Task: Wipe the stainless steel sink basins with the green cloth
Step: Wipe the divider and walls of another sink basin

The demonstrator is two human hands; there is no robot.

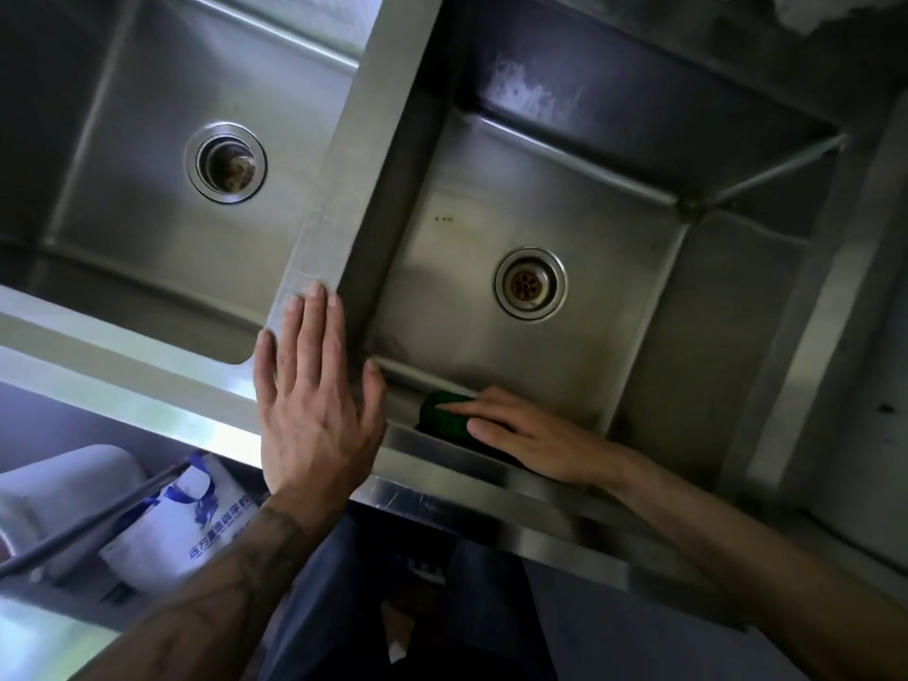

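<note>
Two stainless steel basins lie below me, the left basin (147,238) and the right basin (467,228), split by a steel divider (358,154). My right hand (530,435) presses the green cloth (442,415) against the near inner wall of the right basin; most of the cloth is hidden under my fingers. My left hand (309,395) lies flat, fingers apart, on the near end of the divider and the front rim, holding nothing. The right basin's drain (530,283) sits mid-floor.
The left basin has an open drain (226,162). Under the front rim at the left stand a white bag with blue print (182,523) and a white container (64,484). A grimy wall (737,36) runs behind the sink. My legs are below the rim.
</note>
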